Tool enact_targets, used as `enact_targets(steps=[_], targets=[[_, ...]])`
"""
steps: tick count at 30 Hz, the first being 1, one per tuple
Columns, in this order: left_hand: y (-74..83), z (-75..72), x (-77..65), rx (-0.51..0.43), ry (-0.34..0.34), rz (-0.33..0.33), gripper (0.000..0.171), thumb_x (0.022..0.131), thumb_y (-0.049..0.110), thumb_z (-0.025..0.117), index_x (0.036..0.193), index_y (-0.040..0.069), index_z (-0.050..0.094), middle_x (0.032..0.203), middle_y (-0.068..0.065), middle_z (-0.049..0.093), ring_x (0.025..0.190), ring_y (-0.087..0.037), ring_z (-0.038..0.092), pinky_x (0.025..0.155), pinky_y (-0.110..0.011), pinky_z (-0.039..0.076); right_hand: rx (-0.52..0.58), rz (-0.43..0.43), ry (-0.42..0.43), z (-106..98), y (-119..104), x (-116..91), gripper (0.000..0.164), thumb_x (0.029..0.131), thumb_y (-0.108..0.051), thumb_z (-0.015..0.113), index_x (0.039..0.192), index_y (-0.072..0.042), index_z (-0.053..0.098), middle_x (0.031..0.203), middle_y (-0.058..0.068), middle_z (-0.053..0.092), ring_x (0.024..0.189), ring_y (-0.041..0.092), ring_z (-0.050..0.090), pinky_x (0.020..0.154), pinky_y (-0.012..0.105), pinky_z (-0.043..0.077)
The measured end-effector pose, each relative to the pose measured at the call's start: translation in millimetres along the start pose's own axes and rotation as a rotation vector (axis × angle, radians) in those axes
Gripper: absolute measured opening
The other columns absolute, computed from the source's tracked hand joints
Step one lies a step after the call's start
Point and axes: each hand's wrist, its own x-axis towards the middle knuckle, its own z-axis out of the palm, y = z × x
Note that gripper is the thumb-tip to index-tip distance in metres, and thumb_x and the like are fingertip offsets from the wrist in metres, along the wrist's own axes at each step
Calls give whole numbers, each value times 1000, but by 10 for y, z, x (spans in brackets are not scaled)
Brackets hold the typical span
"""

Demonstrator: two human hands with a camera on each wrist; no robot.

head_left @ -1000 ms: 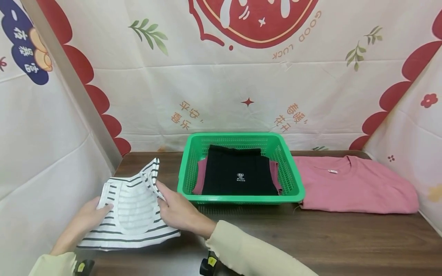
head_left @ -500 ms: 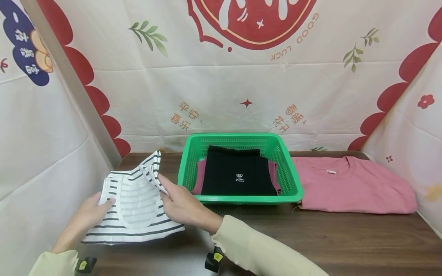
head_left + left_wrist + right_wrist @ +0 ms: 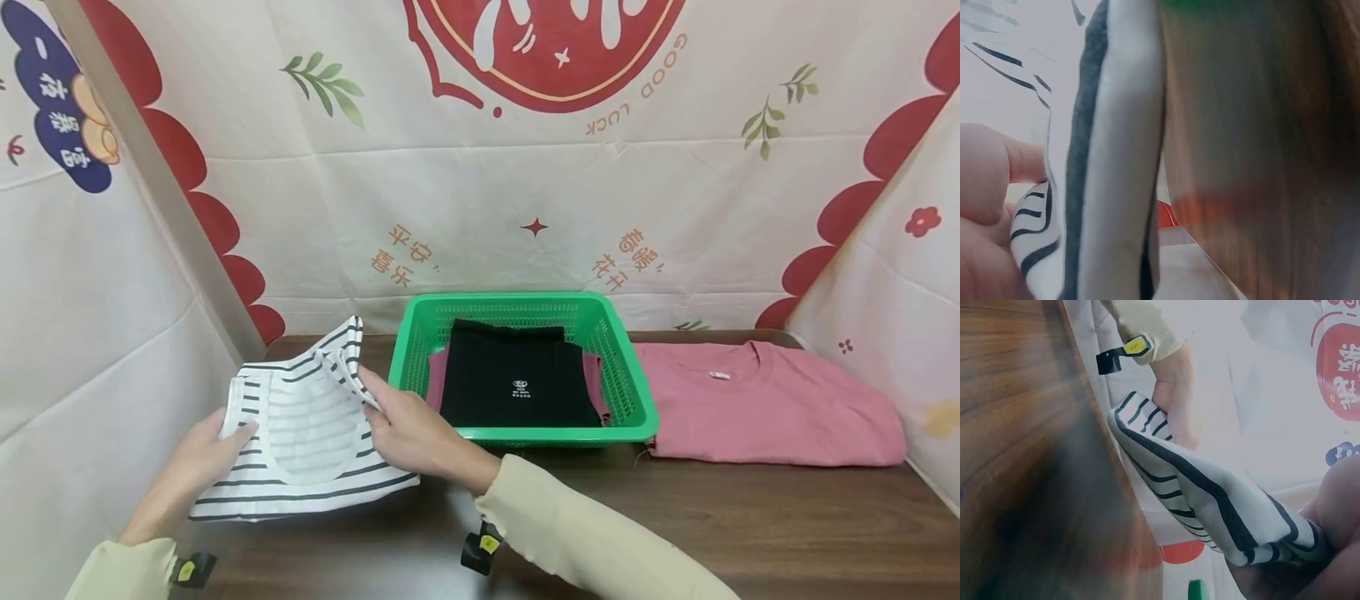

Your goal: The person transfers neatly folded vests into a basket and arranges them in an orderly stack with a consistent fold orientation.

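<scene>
A folded white shirt point(image 3: 315, 429) with dark stripes hangs between my two hands above the left part of the table. My left hand point(image 3: 201, 454) grips its left side, thumb on top. At the right side my right hand point(image 3: 412, 429) pinches the cloth near the neckline, where a corner sticks up. In the left wrist view the striped fold point(image 3: 1116, 150) fills the middle, with the thumb and fingers beside it. The right wrist view shows the shirt's edge point(image 3: 1191, 481) slanting between both hands, apart from the table.
A green basket point(image 3: 525, 434) stands at the back middle, holding a folded black garment point(image 3: 517, 383) over a pink one point(image 3: 437, 379). To its right lies a folded pink shirt point(image 3: 772, 408). Printed cloth walls point(image 3: 480, 192) enclose the brown table point(image 3: 637, 533) at the back and sides.
Both hands have carried the striped shirt up and slightly right, toward the basket. The grip on it looks the same. Basket and pink shirt stay put.
</scene>
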Motion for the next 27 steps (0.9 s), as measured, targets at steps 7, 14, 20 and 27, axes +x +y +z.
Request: enact_targets(steps=[7, 14, 20, 27], targets=[[89, 9, 25, -13, 9, 9, 79, 96, 54, 34, 145, -7, 20, 123, -31, 51, 94, -32, 53, 65, -33, 43, -20, 2, 18, -115, 43, -21, 56, 100, -12, 39, 151, -25, 22, 145, 0, 46, 115, 2, 47, 103, 38, 42], [192, -18, 42, -14, 36, 60, 79, 96, 53, 37, 144, -7, 23, 122, -32, 51, 94, -33, 53, 66, -35, 43, -8, 14, 25, -238, 96, -61, 55, 101, -14, 38, 152, -23, 19, 149, -1, 41, 124, 1, 41, 107, 40, 38], [305, -47, 34, -31, 48, 96, 78, 96, 52, 37, 145, -6, 23, 117, -29, 55, 87, -28, 56, 62, -32, 46, -13, 25, 39, -340, 160, -97, 54, 102, -16, 38, 152, -17, 18, 150, 2, 38, 121, 3, 44, 104, 40, 41], [429, -56, 17, -42, 51, 104, 78, 95, 54, 38, 146, -4, 24, 113, -26, 58, 83, -26, 58, 62, -32, 47, 4, 40, 52, -456, 220, -154, 54, 102, -16, 38, 152, -22, 19, 146, 2, 44, 114, 5, 51, 99, 41, 45]])
